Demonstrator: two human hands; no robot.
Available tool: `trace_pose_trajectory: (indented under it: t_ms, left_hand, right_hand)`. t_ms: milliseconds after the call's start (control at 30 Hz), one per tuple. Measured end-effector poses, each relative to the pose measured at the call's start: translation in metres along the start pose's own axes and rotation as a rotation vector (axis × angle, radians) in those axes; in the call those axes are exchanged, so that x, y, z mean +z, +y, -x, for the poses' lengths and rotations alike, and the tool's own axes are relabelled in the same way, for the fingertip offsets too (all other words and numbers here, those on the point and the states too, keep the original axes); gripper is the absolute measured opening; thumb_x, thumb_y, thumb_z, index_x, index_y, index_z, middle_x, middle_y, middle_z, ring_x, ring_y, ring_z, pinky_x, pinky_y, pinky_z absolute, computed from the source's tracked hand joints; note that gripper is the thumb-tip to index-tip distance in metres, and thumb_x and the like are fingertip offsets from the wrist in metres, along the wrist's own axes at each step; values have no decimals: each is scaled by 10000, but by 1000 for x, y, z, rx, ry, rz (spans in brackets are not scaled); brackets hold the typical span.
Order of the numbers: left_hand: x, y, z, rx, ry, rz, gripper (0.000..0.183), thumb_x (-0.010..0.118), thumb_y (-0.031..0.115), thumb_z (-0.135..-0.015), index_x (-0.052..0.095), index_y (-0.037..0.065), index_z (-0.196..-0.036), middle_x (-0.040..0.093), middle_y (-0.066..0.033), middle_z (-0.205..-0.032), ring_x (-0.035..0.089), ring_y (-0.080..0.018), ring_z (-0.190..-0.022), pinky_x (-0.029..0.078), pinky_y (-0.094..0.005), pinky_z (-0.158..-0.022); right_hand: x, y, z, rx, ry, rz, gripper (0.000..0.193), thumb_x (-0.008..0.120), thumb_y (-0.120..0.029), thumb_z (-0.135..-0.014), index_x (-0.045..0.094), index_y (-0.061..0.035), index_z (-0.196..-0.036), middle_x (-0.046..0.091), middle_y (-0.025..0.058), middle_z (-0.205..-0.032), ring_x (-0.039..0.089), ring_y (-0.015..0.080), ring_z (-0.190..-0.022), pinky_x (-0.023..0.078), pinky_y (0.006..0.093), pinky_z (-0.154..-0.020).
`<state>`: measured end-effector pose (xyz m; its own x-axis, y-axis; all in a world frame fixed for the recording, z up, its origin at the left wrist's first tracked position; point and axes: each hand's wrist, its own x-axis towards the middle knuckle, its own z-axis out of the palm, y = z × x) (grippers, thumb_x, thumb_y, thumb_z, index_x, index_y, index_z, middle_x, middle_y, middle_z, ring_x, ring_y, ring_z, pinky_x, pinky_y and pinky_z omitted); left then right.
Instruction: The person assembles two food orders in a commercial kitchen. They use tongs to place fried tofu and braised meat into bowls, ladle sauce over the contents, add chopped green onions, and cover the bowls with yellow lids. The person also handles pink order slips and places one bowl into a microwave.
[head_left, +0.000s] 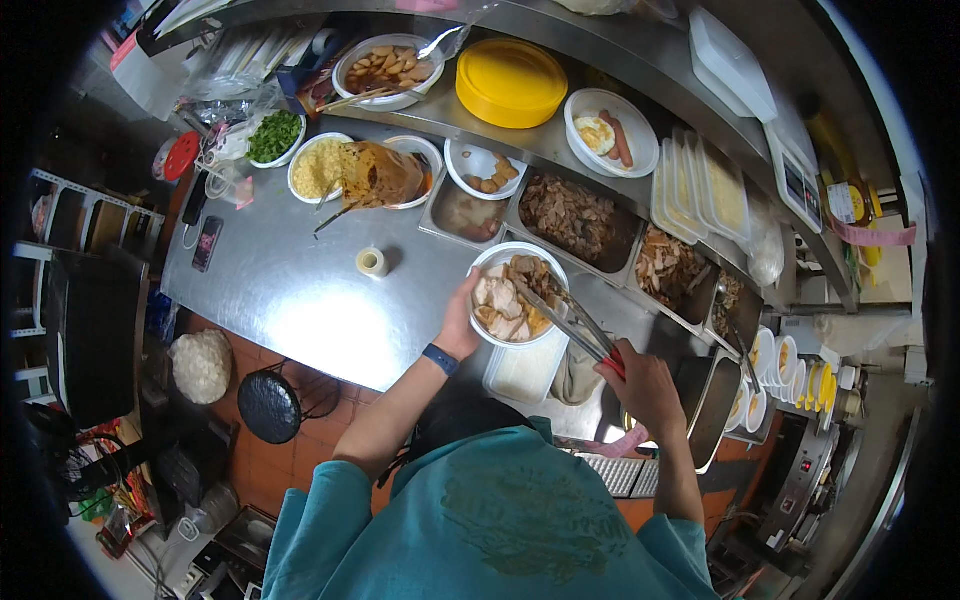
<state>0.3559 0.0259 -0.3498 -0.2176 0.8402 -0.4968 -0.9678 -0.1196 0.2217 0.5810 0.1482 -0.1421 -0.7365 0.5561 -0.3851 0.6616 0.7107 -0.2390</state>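
My left hand (460, 322) grips the left side of a round white bowl (497, 251) with the fingers along its rim. Inside lie pale meat slices (496, 300) and darker brown pieces (530, 268). My right hand (645, 390) is closed round the red handles of metal tongs (585, 338), whose tips reach into the bowl among the brown pieces. Whether the tips pinch a piece cannot be made out. Below the bowl, a clear rectangular container (522, 372) sits beside a crumpled cloth (577, 375).
Metal trays of chopped meat (566, 215) and shredded meat (668, 268) line the counter beyond the bowl. On the shelf stand a yellow round lid (511, 84) and a bowl with egg and sausages (612, 138). A tape roll (372, 263) and phone (207, 244) lie left.
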Motion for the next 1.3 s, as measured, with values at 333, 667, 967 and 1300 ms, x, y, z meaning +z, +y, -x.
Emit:
trace_pose_trajectory:
  t_ms: [333,667,967,1300]
  left_hand:
    - [-14,0,-13,14,28,-6,571,469,500,-1036,532,49,-1380,613,-138,-1363,602,-285,-1242,462,-434,-1095]
    - [-14,0,-5,22,44,-44,630,470,536,-1024,504,42,-1413,589,-147,-1396,589,-292,-1261,452,-436,-1107]
    - [-9,2,-1,13,45,-25,624,463,532,-1029,513,33,-1401,600,-149,-1381,595,-281,-1254,458,-421,-1100]
    - [-6,-1,-14,39,3,14,563,490,488,-1033,531,42,-1375,615,-128,-1362,604,-273,-1238,461,-421,-1097]
  right_hand:
    - [-37,20,17,83,87,-80,271,671,-273,-944,630,-29,-1052,696,216,-856,696,393,-815,533,451,-740]
    - [31,86,-216,261,-237,53,550,610,-492,-952,663,37,-808,624,180,-547,698,369,-675,544,463,-698]
    - [35,97,-201,246,-137,-266,390,589,-342,-1002,615,0,-815,604,92,-541,616,229,-493,488,383,-512]
    - [-17,67,-51,340,-102,-549,270,618,-269,-995,630,2,-995,624,72,-627,569,131,-488,429,301,-447]
